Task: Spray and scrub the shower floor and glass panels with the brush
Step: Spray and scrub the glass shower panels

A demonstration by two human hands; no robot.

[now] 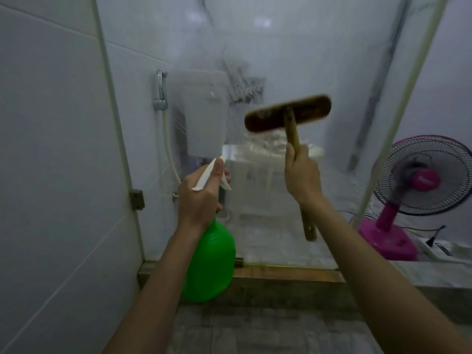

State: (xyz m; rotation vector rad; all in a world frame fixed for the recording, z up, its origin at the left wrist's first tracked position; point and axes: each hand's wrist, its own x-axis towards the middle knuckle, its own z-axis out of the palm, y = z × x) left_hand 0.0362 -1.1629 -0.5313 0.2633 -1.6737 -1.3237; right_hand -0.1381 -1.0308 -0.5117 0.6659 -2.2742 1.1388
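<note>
My left hand point(200, 195) grips the white trigger head of a green spray bottle point(210, 261), its nozzle aimed at the glass panel point(293, 60) ahead. My right hand point(302, 175) holds the wooden handle of a scrub brush point(287, 113). The brush's dark head is raised against the glass at about chest height and looks blurred. The glass is misty and streaked. The grey tiled shower floor point(255, 328) lies below my arms.
White wall tiles point(51, 149) close off the left side, with a metal hinge point(136, 199) on the glass edge. Behind the glass are a chrome sprayer with hose point(161, 90) and a white toilet tank. A pink fan point(419, 185) stands at the right.
</note>
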